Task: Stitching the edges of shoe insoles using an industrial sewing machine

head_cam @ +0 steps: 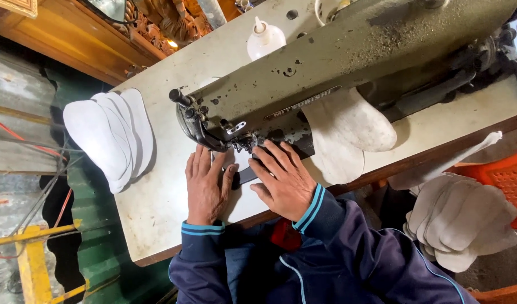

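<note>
Both the left hand [205, 188] and right hand [284, 180] lie flat, fingers spread, pinning a white insole piece [236, 163] under the sewing machine's [326, 73] needle to keep it steady.

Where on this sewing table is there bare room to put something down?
Bare tabletop lies between the white insole stack and the left hand. Under the sewing machine it's crowded: both hands, with the right hand beside more white pieces.

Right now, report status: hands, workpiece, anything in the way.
Left hand and right hand flat on the white piece under the sewing machine needle. Stack of white insoles off to the side, clear of hands.
</note>
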